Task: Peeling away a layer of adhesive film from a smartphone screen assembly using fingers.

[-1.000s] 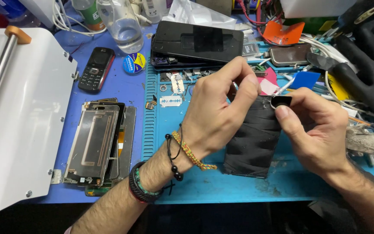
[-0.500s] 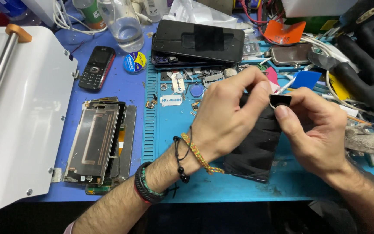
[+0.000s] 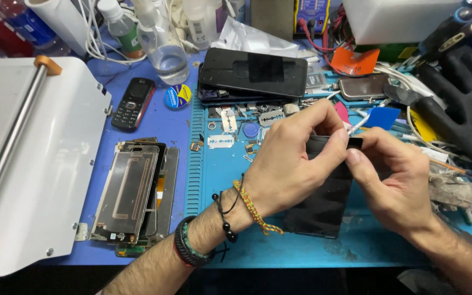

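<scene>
Cluttered blue counter [image 3: 154, 123], a teal ribbed work mat [image 3: 214, 180] on its right half. Largest thing: white flat-bed machine with a metal roller bar [image 3: 39, 164], filling the left side. Black glove [image 3: 460, 114] lies at the far right edge. Black smartphone lying face-up [image 3: 253, 72] sits at the mat's top edge, with loose razor blades [image 3: 222, 131] and small parts below it. Stack of stripped phone frames with a copper coil panel [image 3: 132, 191] lies left of the mat; small black-and-red keypad phone [image 3: 133, 102] above it, well apart.

Thin black rectangular screen panel [image 3: 323, 196] stands tilted on the mat at centre, lower edge on or near the mat, top edge between both hands.

Since a second ago: left hand [image 3: 290, 164] has slid rightward along the panel's top edge, its fingers [image 3: 331, 145] now clamped on the top corner, nearly touching the right hand [image 3: 394, 180]. Right thumb and forefinger are pinched together on the same corner, on a small dark tab. Panel itself has barely moved. Judgement: grip has tightened onto one corner, which looks like work on a film or layer there.
</scene>
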